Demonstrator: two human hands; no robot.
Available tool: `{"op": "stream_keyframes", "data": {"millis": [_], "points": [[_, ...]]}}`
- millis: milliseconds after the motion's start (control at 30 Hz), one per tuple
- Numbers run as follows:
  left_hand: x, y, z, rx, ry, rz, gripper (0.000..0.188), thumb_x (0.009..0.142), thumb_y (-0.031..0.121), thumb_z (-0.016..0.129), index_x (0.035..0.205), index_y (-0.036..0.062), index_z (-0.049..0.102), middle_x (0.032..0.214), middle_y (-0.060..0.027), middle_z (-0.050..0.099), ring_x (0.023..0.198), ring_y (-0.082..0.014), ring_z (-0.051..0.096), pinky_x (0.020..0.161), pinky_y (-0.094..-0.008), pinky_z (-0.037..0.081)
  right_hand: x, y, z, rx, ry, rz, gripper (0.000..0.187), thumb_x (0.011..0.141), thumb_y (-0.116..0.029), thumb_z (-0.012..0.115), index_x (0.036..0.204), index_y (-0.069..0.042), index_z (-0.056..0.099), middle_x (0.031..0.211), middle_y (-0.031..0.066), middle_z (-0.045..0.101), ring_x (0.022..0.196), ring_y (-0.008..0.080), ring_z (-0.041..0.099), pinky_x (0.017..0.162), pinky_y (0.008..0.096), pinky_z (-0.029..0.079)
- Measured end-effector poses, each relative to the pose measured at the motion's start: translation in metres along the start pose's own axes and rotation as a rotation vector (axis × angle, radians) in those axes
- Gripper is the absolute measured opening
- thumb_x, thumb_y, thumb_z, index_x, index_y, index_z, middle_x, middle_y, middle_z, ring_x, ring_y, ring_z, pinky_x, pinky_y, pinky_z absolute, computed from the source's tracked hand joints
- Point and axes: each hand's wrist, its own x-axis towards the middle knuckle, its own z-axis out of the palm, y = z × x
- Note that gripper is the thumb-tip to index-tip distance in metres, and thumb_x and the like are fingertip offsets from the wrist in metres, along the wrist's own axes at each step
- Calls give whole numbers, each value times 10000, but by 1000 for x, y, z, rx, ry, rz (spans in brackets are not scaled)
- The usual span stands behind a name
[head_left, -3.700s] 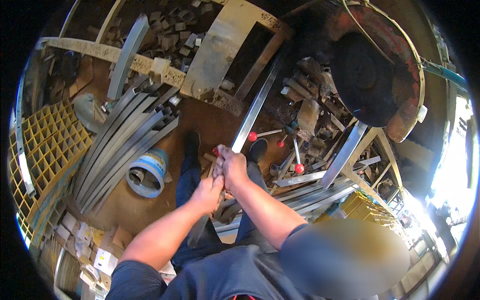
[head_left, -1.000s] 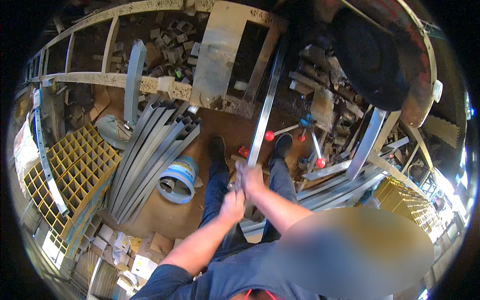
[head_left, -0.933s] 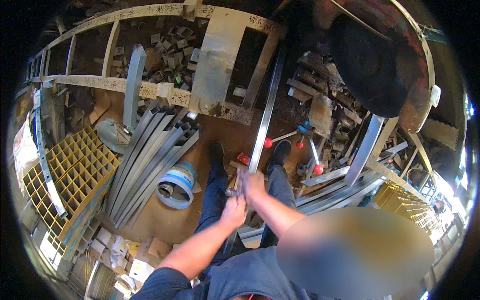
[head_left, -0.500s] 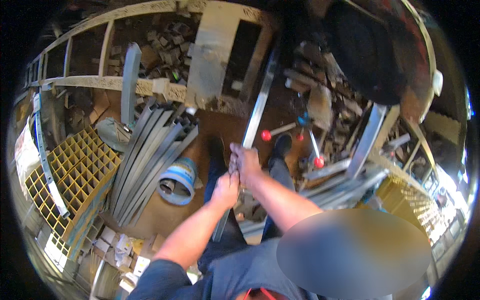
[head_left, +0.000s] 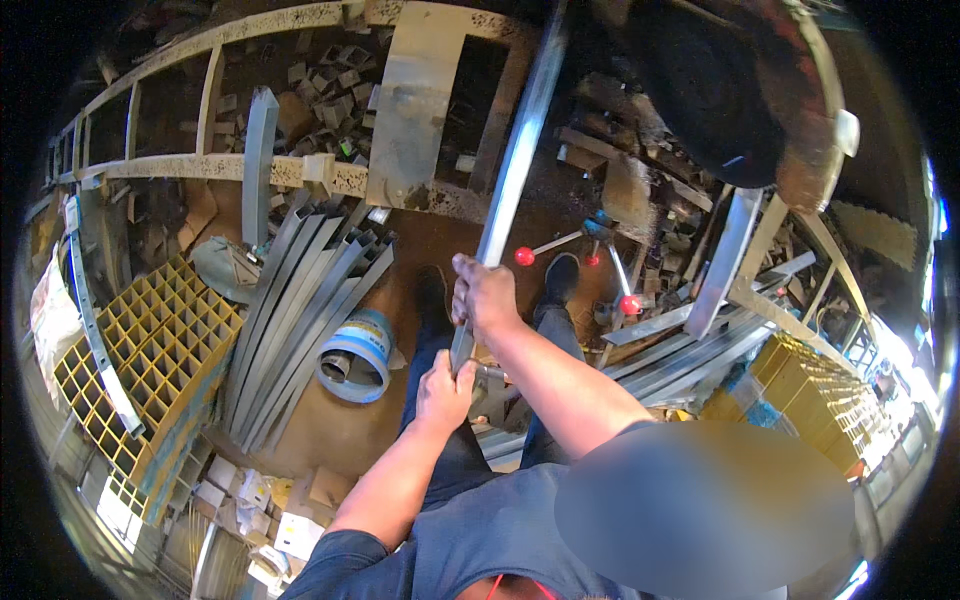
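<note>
A long square metal tube (head_left: 518,165) slants up and away from me, its far part reaching past the pale frame. My right hand (head_left: 487,297) is wrapped round it in front of my legs. Lower down and nearer my body, my left hand (head_left: 445,392) grips the same tube close to its near end. A bare length of tube shows between the two hands. Just right of the tube stands a spoked handle with red ball knobs (head_left: 525,257). The tube's near end is mostly hidden by my left hand.
A blue-banded bucket (head_left: 357,360) stands left of my legs beside a bundle of grey metal tubes (head_left: 300,310). Further left is a yellow grid crate (head_left: 150,350). A dark round disc (head_left: 710,100) sits at the upper right; more metal lengths (head_left: 690,350) lie right of me.
My hands have moved apart along the tube: the right is higher, the left slightly lower. The tube has shifted, and more of its far part is lit.
</note>
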Motion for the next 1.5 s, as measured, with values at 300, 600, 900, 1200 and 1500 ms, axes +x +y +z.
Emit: {"op": "stream_keyframes", "data": {"millis": [300,600,900,1200,1500], "points": [[-71,-2,-34,-641,-324,-305,338,1162,354,511,1067,38,584,692,13,531,510,-87,468,476,-286,401,-61,33,3,65,134,183,351,1047,-300,741,791,-145,557,574,-14,473,414,160,474,403,355,415],[13,67,-39,-691,-392,-272,428,1170,470,474,1058,67,567,690,-13,536,478,-119,461,443,-310,394,-25,-34,6,-184,179,74,324,1054,-348,749,881,-154,555,601,-27,465,462,145,489,454,339,445],[7,85,-43,-775,-449,-399,464,1167,468,474,1069,42,629,660,-10,521,446,-99,465,418,-299,394,-27,-47,1,-55,151,150,344,1058,-381,741,876,-152,558,618,-22,449,460,161,461,437,362,425],[37,72,-20,-681,-412,-271,436,1172,427,481,1010,58,648,662,-13,563,506,-129,534,488,-327,429,-4,-44,-7,-81,119,154,231,1083,-369,690,999,-185,578,604,-43,366,473,146,406,451,351,376],[20,37,-12,-547,-426,-378,494,1132,472,529,1119,-2,668,770,-146,689,735,-316,701,718,-483,551,-24,2,-6,-73,107,225,343,1103,-349,623,823,-197,497,608,-43,356,485,145,382,479,365,377]]}}
